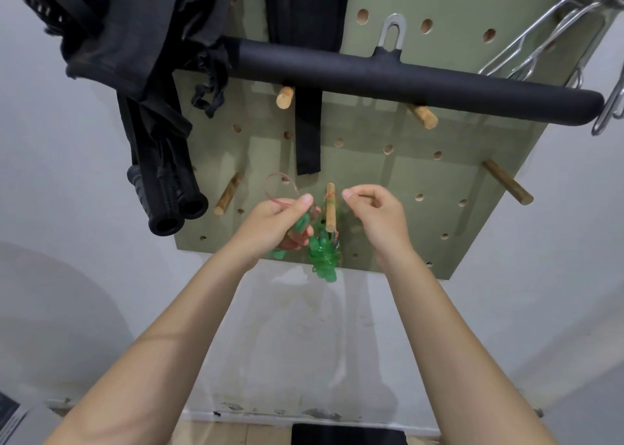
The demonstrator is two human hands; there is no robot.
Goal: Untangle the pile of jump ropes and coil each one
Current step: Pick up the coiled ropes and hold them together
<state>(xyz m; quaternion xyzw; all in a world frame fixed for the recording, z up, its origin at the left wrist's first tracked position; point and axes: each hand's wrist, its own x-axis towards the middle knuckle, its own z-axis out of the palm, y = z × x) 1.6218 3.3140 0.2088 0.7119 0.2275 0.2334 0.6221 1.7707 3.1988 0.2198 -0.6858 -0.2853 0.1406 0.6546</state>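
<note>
1. A green pegboard hangs on a pale wall, studded with wooden pegs.
2. A black padded bar lies across the board's upper pegs, a metal loop at its middle.
3. Black fabric and black ribbed handles hang at the left.
4. A black strap hangs down the middle.
5. Metal hangers sit at the upper right.
</note>
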